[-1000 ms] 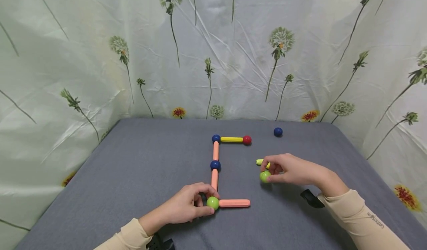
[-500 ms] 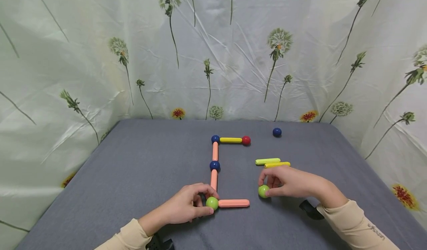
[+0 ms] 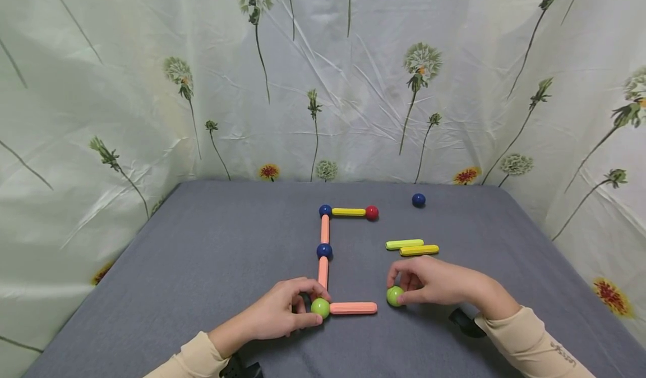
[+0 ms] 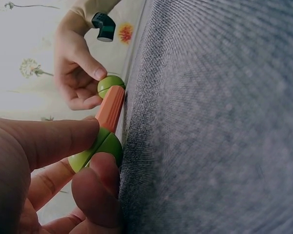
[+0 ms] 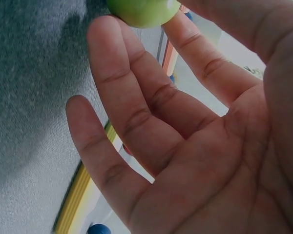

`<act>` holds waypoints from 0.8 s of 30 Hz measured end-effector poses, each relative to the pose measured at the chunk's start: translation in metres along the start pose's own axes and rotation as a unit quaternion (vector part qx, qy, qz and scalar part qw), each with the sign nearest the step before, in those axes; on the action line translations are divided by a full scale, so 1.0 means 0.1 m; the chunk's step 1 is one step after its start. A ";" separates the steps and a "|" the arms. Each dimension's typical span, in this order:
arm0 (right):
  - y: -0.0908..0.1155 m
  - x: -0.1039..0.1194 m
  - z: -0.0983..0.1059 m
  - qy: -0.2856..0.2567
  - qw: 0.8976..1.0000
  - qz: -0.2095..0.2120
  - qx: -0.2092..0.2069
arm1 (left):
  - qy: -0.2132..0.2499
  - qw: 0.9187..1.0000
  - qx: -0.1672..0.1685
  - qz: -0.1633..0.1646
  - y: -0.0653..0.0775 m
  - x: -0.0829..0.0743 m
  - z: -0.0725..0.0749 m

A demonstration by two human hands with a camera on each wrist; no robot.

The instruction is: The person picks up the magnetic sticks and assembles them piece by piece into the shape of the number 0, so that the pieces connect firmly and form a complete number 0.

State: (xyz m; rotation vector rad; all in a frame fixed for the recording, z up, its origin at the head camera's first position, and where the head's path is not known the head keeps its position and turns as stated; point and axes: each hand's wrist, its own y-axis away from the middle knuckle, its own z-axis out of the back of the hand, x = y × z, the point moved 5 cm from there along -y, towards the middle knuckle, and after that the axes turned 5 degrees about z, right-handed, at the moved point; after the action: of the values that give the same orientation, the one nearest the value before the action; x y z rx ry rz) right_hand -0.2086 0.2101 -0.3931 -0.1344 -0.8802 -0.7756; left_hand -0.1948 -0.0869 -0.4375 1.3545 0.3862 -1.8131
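My left hand (image 3: 285, 309) pinches a green ball (image 3: 320, 308) at the near corner of a chain of rods and balls. From this ball a salmon rod (image 3: 353, 308) points right, and another salmon rod (image 3: 323, 271) leads away to a blue ball (image 3: 324, 250). Between thumb and fingers, my right hand (image 3: 429, 281) holds a second green ball (image 3: 395, 296), a short gap to the right of the first rod's free end. In the right wrist view, that green ball (image 5: 144, 10) shows at the top edge, by the fingertips.
Farther back, the chain runs through a salmon rod (image 3: 325, 230) and blue ball (image 3: 325, 211) to a yellow rod (image 3: 348, 212) and red ball (image 3: 372, 212). A lime rod (image 3: 404, 244) and yellow rod (image 3: 420, 250) lie beyond my right hand. A loose blue ball (image 3: 418, 200) sits behind.
My right hand has brought its green ball nearer to me and slightly left, close to the salmon rod's end, uncovering the lime and yellow rods. The left hand keeps its place.
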 end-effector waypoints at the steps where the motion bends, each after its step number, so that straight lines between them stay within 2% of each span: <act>1: 0.00 0.00 -0.01 0.001 1.000 0.002 0.000 | 0.000 1.000 0.000 0.000 0.00 0.00 0.00; 24: -0.04 0.05 -0.08 -0.020 1.000 0.010 0.016 | 0.008 1.000 0.002 -0.012 0.00 0.00 -0.01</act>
State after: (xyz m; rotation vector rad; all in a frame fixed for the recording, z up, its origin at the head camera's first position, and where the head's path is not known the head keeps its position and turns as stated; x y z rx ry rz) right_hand -0.2041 0.2016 -0.3954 -0.1316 -0.9276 -0.7415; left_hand -0.1940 -0.0869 -0.4381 1.3737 0.4088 -1.8247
